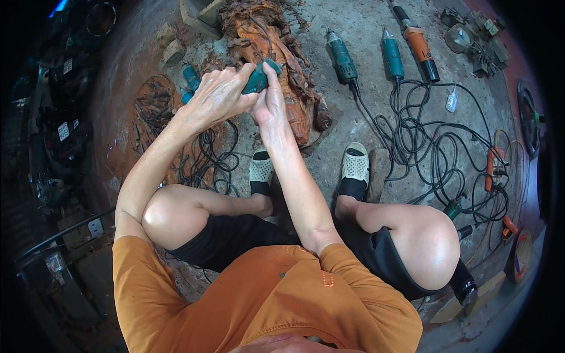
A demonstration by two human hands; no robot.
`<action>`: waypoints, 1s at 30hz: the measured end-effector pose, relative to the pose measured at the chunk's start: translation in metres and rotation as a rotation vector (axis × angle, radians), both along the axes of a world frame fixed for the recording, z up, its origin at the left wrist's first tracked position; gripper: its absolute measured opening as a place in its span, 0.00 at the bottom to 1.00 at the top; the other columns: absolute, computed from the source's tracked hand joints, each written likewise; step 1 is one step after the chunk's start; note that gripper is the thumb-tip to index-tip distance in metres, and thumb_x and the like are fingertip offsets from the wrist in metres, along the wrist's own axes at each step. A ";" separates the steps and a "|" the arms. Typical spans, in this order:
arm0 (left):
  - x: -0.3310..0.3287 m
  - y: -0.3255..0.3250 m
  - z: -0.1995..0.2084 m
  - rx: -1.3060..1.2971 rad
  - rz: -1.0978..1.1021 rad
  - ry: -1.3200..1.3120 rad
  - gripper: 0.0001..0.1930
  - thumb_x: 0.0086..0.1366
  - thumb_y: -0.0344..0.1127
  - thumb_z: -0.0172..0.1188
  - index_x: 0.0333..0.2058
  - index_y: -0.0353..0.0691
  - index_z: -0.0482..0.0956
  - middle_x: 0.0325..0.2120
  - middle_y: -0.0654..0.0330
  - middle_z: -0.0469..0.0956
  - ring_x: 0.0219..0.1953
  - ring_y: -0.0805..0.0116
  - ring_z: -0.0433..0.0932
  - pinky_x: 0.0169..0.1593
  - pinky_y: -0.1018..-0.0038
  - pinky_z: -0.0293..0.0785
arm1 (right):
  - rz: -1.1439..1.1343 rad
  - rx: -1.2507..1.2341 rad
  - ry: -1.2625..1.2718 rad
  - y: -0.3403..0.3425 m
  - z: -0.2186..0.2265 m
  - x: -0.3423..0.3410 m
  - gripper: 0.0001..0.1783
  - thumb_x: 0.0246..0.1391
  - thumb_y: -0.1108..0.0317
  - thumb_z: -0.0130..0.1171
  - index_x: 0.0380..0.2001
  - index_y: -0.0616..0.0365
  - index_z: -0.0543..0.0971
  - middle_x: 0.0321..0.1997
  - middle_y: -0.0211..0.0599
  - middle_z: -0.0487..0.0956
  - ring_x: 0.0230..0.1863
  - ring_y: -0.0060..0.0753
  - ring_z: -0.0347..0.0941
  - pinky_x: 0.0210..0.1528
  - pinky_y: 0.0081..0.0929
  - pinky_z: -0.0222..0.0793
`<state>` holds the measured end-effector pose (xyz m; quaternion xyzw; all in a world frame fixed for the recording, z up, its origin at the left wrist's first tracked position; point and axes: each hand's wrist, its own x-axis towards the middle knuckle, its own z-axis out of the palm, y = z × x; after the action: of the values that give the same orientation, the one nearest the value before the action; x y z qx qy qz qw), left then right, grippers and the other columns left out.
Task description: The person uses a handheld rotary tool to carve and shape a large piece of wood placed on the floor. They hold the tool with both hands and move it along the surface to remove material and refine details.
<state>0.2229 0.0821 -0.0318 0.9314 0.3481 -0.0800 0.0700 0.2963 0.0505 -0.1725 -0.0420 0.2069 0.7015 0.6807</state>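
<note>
Both my hands hold a green power tool, which looks like a die grinder (255,80), over a reddish-brown carved piece of wood (296,117). My left hand (219,91) is closed around the tool from the left. My right hand (269,103) grips it from the right, with fingers along its far side. The tool's working end is hidden, so I cannot tell whether it touches the wood. The carved wood lies lengthwise on the floor beyond my feet, its surface rough and ridged at the far end.
Two green die grinders (342,59) (391,56) and an orange grinder (419,47) lie at the right. Tangled black cords (412,135) run to an orange power strip (493,167). A small white bottle (451,101) lies near them. Many carving tools (154,112) lie at the left.
</note>
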 end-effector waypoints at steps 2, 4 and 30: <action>-0.001 -0.002 0.003 -0.007 -0.004 0.010 0.29 0.57 0.41 0.62 0.56 0.36 0.74 0.34 0.38 0.82 0.33 0.41 0.83 0.38 0.54 0.79 | -0.005 -0.005 0.025 -0.002 0.003 -0.001 0.18 0.59 0.53 0.67 0.45 0.51 0.76 0.42 0.31 0.82 0.43 0.32 0.80 0.47 0.36 0.79; -0.002 -0.004 0.004 -0.013 0.002 0.011 0.29 0.57 0.41 0.62 0.56 0.36 0.74 0.35 0.37 0.82 0.34 0.41 0.83 0.38 0.53 0.79 | -0.003 -0.007 0.016 -0.005 0.006 -0.002 0.18 0.59 0.53 0.67 0.45 0.51 0.76 0.42 0.31 0.82 0.43 0.32 0.80 0.48 0.36 0.79; -0.023 -0.013 0.012 -0.150 0.045 -0.023 0.32 0.55 0.43 0.62 0.59 0.39 0.73 0.41 0.40 0.83 0.37 0.42 0.83 0.42 0.55 0.80 | 0.020 -0.011 0.024 -0.034 0.016 -0.018 0.20 0.61 0.53 0.65 0.49 0.52 0.75 0.46 0.33 0.82 0.48 0.37 0.79 0.56 0.43 0.75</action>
<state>0.1994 0.0688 -0.0195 0.9164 0.3610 -0.0934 0.1457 0.2786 0.0160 -0.1565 -0.0391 0.2183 0.7077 0.6708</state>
